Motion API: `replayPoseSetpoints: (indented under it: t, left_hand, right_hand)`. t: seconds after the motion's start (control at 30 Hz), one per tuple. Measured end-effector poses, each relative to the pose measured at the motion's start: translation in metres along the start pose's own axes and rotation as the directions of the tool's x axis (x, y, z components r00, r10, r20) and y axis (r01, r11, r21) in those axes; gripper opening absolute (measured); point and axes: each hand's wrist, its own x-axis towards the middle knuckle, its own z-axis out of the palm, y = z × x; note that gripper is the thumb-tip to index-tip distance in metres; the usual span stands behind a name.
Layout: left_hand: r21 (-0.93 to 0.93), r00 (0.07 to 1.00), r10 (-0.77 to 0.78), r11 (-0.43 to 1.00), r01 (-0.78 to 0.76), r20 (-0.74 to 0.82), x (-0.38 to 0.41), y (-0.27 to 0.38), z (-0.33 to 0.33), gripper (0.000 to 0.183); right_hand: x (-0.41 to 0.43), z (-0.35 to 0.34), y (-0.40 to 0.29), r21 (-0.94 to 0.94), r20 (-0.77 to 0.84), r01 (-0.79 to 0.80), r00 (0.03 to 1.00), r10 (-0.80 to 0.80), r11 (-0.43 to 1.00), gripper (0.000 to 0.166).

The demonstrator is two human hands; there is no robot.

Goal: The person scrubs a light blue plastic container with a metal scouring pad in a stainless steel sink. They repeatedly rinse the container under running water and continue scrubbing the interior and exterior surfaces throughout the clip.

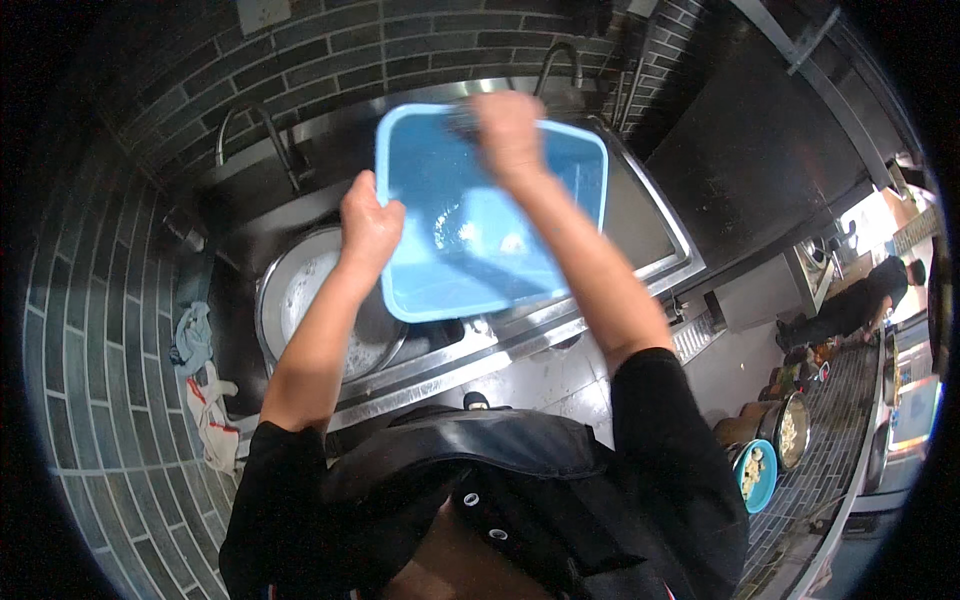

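Observation:
My left hand (369,225) grips the left rim of a blue plastic basin (480,296), thumb over the edge. The basin is tilted with its inside facing me, above the steel double sink, and wet patches shine in it. At its far rim my right hand (510,131) is blurred and closed on a dark grey scrubber (463,121), seemingly a wire scouring pad. Below and left of the basin, a round metal bowl (264,315) with foamy water stands in the left sink.
Two curved taps (274,139) (562,56) rise behind the sink. Cloths (193,337) and gloves (214,427) lie at the left edge. A steel rim (675,232) borders the right sink. Far right, a person (855,300) in dark clothes stands near food containers (765,487).

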Motion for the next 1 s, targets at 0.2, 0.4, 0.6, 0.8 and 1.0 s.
replayPoseSetpoints:
  t: [0.2,0.4,0.6,0.8,1.0]
  left_hand:
    - [-0.040,0.993,-0.107,0.994,0.105,-0.059,-0.016,-0.014,-0.006,0.009]
    - [-0.019,0.996,-0.082,0.996,0.082,-0.018,-0.032,0.002,0.002,0.019]
    - [0.787,0.979,-0.077,0.608,-0.105,0.190,-0.001,0.006,-0.050,0.049]
    - [0.673,0.876,0.028,0.628,-0.391,0.482,0.066,0.062,0.019,0.043]
    - [0.651,0.902,0.094,0.661,-0.373,0.422,0.063,0.023,0.007,0.028]
  right_hand:
    - [0.005,0.001,-0.014,0.124,0.035,0.109,0.993,-0.114,0.986,0.017]
    - [-0.070,-0.037,0.129,0.005,0.167,-0.445,0.883,0.438,0.895,0.030]
    - [-0.055,-0.044,0.111,0.165,0.063,-0.435,0.900,0.430,0.885,0.013]
    - [0.023,-0.065,0.040,0.086,-0.100,-0.042,0.994,0.050,0.995,0.008]
    - [-0.050,-0.033,0.022,0.458,0.114,-0.356,0.932,0.343,0.814,0.040]
